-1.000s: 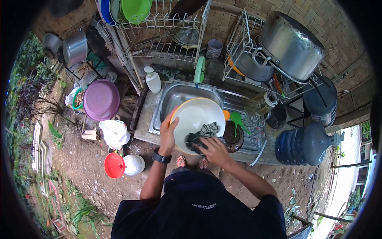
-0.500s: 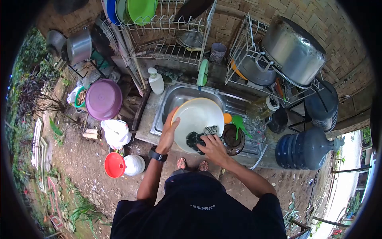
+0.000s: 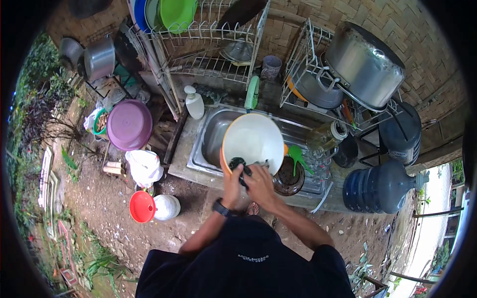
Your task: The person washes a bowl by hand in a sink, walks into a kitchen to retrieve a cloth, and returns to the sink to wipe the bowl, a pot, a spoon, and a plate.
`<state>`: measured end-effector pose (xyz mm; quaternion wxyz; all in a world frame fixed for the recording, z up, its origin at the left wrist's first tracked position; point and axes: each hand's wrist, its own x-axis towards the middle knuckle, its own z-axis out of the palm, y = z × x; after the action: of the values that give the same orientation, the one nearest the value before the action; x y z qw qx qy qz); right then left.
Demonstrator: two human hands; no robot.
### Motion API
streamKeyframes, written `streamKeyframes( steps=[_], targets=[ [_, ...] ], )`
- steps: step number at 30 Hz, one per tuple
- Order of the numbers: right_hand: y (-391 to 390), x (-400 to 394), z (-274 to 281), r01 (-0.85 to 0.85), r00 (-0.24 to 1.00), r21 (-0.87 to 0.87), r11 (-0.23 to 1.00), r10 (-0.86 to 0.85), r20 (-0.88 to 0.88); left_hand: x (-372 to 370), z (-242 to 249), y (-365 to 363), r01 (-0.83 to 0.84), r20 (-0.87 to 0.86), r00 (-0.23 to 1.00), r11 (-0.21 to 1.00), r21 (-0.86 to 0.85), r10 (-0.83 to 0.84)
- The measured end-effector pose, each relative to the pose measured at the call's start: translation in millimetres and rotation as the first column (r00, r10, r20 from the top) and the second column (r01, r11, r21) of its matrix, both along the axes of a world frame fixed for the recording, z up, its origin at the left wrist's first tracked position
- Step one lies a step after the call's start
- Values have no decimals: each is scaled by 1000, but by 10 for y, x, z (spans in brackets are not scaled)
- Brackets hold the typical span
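Observation:
A white bowl [image 3: 254,136] with a yellow-orange rim is tilted in front of the steel sink [image 3: 198,144], its inside facing up. At the bowl's near left edge, my left hand [image 3: 231,187] is closed on the rim, its wrist wearing a dark watch. My right hand [image 3: 260,186] presses a dark patterned cloth [image 3: 237,163] against the bowl's near inner edge, close beside my left hand. Part of the cloth is hidden under my right fingers. Behind the bowl rises a green faucet [image 3: 252,93].
Right of the bowl are a dark round pot [image 3: 288,180], a green ladle [image 3: 297,156] and several glasses [image 3: 322,161]. A white pump bottle [image 3: 195,103] stands behind the sink's left corner. Blue water jugs [image 3: 380,187] lie and stand at right; a purple basin [image 3: 129,124] is at left.
The bowl has turned and shifted slightly right. My left hand has slid from its left side down to the near edge, and my right hand with the cloth has moved left along the rim.

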<state>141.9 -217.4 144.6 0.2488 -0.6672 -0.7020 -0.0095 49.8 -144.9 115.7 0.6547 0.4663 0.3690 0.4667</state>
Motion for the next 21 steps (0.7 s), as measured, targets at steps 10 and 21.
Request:
streamKeyframes(
  steps=[10,21],
  targets=[
    [-114,339,339,-202,974,-279,939,221,39,-332,-157,587,251,8,967,946,-206,-255],
    [488,228,228,447,773,24,894,-373,-513,-262,74,272,333,-173,923,939,-84,-343]
  ],
)
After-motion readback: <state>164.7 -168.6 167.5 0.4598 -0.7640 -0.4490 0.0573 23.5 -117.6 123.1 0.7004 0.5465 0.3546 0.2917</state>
